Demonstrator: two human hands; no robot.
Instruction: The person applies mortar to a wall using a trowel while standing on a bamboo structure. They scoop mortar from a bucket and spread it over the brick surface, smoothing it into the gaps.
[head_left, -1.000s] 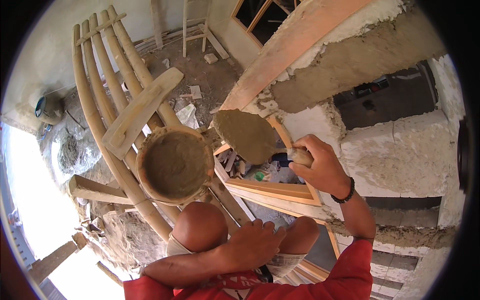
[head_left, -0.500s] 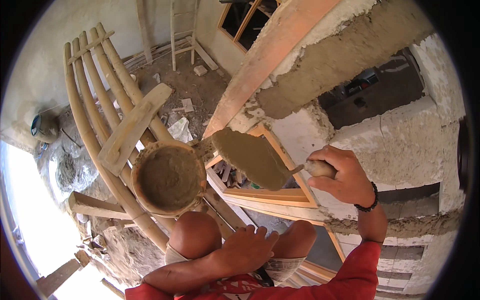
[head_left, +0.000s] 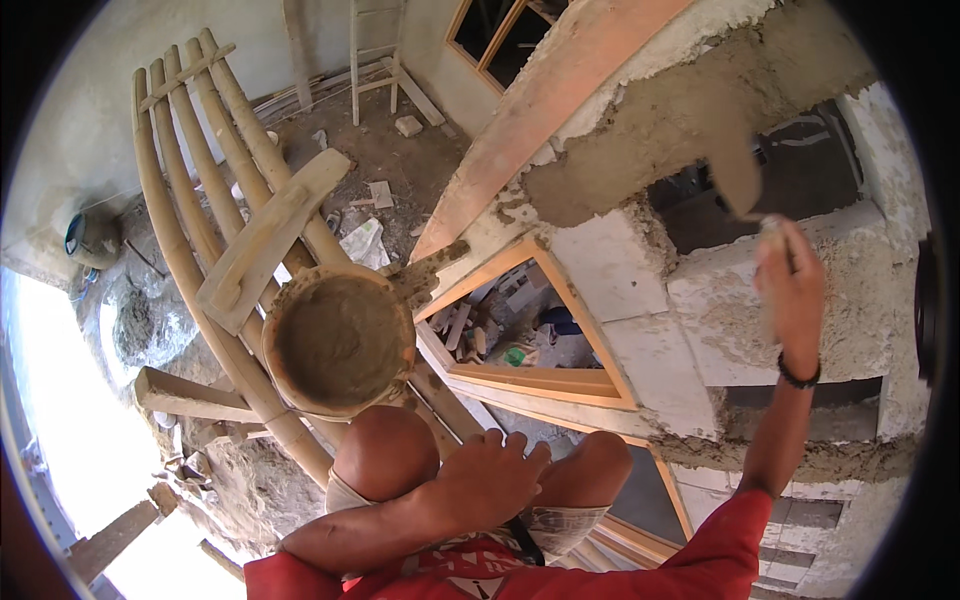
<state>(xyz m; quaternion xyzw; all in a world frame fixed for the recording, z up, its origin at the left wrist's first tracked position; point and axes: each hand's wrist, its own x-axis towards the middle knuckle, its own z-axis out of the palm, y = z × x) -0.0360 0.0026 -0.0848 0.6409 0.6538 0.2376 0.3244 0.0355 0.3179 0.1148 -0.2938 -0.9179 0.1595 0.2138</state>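
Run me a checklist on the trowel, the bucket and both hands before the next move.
1. Right hand gripping the trowel: ok, by its handle.
2. Left hand clear of the trowel: ok, it lies near the knees.
3. Bucket upright on the bamboo poles: ok.
4. Mortar in the bucket: ok, it shows inside; depth cannot be told.
5. Trowel pressed to the mortar band on the wall: cannot tell, it is motion-blurred and overlaps the band in view.
6. Band edges neat: not ok, ragged.
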